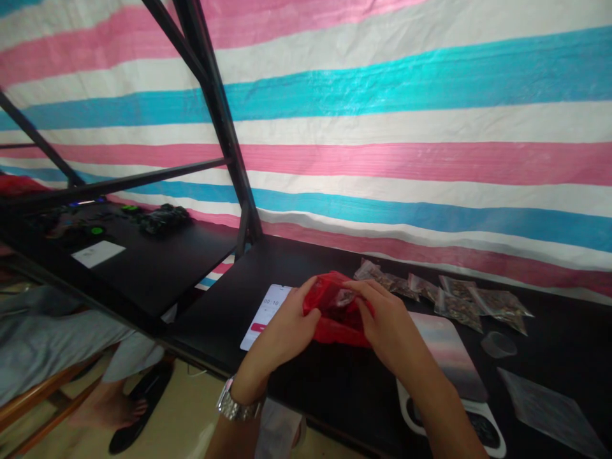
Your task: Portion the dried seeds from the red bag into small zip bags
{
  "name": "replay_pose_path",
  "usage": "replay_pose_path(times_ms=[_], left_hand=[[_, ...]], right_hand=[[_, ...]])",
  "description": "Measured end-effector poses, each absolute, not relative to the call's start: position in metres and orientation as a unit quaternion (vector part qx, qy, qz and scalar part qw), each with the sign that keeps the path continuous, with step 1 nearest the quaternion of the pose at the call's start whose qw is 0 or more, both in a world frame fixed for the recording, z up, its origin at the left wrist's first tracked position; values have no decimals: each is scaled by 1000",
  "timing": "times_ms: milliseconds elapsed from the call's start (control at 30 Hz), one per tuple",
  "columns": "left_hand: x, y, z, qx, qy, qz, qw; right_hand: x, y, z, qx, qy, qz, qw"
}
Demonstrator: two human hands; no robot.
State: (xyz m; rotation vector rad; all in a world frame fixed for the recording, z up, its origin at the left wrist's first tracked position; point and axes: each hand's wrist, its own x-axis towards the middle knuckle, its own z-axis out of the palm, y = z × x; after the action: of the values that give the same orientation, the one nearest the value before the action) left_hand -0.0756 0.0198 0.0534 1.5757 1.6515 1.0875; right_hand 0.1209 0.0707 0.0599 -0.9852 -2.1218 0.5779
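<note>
Hands: both grasp the red plastic bag (337,312) above the black table (306,382).
Left hand (287,331): fingers curled round the left edge of the red plastic bag; a metal wristwatch (234,403) sits on the wrist.
Right hand (389,322): fingers pinch the top of the red plastic bag near its middle, thumb side toward the left hand.
Red plastic bag: crumpled, held off the table surface between both hands; contents cannot be told.
Phone (265,313): lies flat on the table just left of the red plastic bag, screen lit with a timer readout and a red button.
Scale (449,363): lies flat on the table just right of the red plastic bag, partly under the right forearm.
Clear packets (444,296): a row of small filled packets behind and to the right of the red plastic bag, along the table's far edge.
Tape roll (498,344): clear, right of the scale, well apart from the red plastic bag.
Flat clear bag (549,411): lies further right still, near the table's front.
Striped tarpaulin (406,127): hangs behind the table.
Other person: legs and a dark sandal (138,408) far left of the red plastic bag, below table level.
</note>
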Motion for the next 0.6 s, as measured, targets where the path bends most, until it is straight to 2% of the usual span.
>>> replay_pose_path(times_ms=[133,267,400,500,600], left_hand=[[-77,13,63,581,591,425,365],[-80,5,64,595,596,409,351],[-82,-1,60,604,668,365,236],[-77,-1,64,590,720,342,129],[-65,6,69,593,718,354,83]], right_hand=[[123,64,72,-396,-823,179,365],[125,58,78,-410,-842,91,340],[124,57,77,-419,-843,71,329],[122,61,72,-412,-844,93,330],[121,64,67,-384,-841,137,356]])
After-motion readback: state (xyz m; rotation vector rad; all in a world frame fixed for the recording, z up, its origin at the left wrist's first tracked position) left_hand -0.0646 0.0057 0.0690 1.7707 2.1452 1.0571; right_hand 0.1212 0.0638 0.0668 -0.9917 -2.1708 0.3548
